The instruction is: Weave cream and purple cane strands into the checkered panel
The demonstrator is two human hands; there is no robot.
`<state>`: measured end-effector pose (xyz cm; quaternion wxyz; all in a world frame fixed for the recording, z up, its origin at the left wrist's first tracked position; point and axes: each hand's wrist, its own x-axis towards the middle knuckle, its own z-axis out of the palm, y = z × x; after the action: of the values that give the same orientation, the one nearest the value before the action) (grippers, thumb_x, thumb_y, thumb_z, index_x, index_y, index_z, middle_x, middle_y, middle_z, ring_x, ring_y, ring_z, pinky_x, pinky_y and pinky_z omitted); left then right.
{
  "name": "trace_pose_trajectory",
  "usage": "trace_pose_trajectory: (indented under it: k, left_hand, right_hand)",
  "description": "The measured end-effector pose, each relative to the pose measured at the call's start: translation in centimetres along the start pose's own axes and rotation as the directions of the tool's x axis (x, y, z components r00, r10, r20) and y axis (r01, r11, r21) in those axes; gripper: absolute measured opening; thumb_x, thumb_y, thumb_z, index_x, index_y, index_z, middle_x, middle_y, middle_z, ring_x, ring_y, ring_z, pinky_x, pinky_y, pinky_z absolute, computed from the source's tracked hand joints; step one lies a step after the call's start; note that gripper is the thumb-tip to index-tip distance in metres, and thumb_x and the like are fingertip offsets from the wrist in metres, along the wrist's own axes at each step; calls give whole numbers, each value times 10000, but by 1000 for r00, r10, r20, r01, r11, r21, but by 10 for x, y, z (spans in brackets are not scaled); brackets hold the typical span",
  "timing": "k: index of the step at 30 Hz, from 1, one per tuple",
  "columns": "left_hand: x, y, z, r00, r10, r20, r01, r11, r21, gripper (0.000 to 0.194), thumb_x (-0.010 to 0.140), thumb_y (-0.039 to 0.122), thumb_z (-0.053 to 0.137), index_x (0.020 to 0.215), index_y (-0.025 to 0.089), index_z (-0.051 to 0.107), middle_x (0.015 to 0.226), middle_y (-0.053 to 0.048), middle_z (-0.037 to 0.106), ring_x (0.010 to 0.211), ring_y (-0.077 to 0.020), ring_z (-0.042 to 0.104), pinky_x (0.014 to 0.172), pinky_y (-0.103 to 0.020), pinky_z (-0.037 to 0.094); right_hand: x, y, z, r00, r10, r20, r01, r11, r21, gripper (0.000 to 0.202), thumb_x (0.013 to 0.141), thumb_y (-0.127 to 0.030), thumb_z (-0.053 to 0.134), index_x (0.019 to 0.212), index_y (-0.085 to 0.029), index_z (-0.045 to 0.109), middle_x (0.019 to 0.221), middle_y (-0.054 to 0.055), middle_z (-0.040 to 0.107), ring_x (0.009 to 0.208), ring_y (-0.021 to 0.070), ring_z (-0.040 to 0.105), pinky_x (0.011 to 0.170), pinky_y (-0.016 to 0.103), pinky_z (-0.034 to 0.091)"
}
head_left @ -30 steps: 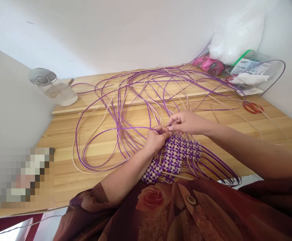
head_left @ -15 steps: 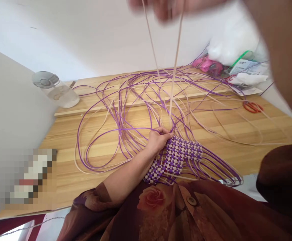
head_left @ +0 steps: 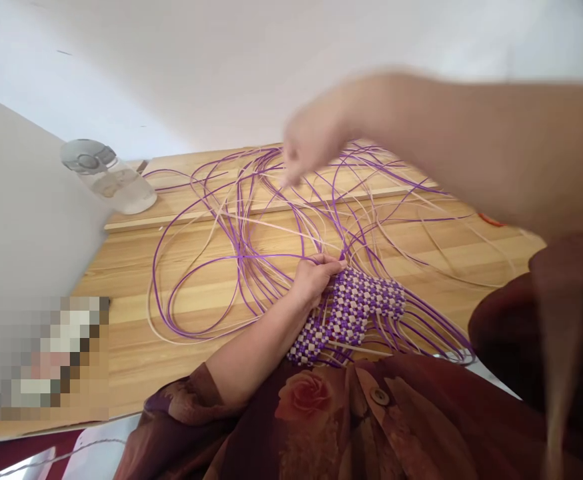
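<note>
My left hand [head_left: 316, 277] pinches the upper left corner of a woven piece [head_left: 356, 303] in a purple and beige check, between thumb and fingers. Long flat purple and beige plastic strands run out from its edges. Above the strands is my right hand [head_left: 314, 140], blurred by motion. Its fingers look curled together and point down, close to a thin purple strand [head_left: 274, 200]; whether they hold that strand does not show. One beige strand [head_left: 271, 225] slants leftward from near my left fingertips across the board.
Loops of strand spread over the wooden table [head_left: 136, 280], some across a raised board [head_left: 171, 219] at the back. A clear bottle with a grey lid [head_left: 106, 175] stands back left. Orange scissor handles [head_left: 491, 220] show partly behind my right forearm. A pixelated patch [head_left: 54, 360] covers something front left.
My right hand has come down from the top of the view, and the beige strands it held taut have dropped away. The forearm now hides the bags at back right. My left hand stays put.
</note>
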<state>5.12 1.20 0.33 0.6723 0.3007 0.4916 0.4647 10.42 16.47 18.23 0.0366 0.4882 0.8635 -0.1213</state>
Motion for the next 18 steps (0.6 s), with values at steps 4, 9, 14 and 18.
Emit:
trace_pose_trajectory:
  k: [4,9,14,18]
  left_hand:
    - [1,1,0,1000,8,1,-7,999,-41,215,511,257,790,571,148,614,535,2,576,478,-95,467,507,-252,342]
    - [2,-2,-1,1000,17,-6,-17,999,-42,200,516,230,790,569,145,617,528,7,572,484,-91,465,520,-251,337]
    - [0,-3,1,998,59,-26,-62,990,-126,220,500,164,799,683,143,678,654,-4,654,574,-122,561,612,-272,426]
    - [-4,-1,5,998,56,-18,-58,977,-203,261,491,177,839,701,140,689,666,-3,666,586,-117,570,642,-273,445]
  right_hand:
    - [-36,10,36,805,-74,589,235,951,-201,235,834,-305,697,728,-100,743,620,6,646,695,137,615,659,263,388]
    - [-66,33,73,823,-403,401,405,911,83,123,818,-175,643,846,-145,759,741,-8,706,658,99,572,613,224,356]
    - [-60,25,87,782,-579,229,580,811,72,128,791,-136,637,777,-152,763,726,8,707,681,110,586,641,226,352]
    - [-53,28,97,782,-601,163,593,799,104,124,809,-177,647,788,-167,768,757,15,726,709,121,610,654,225,356]
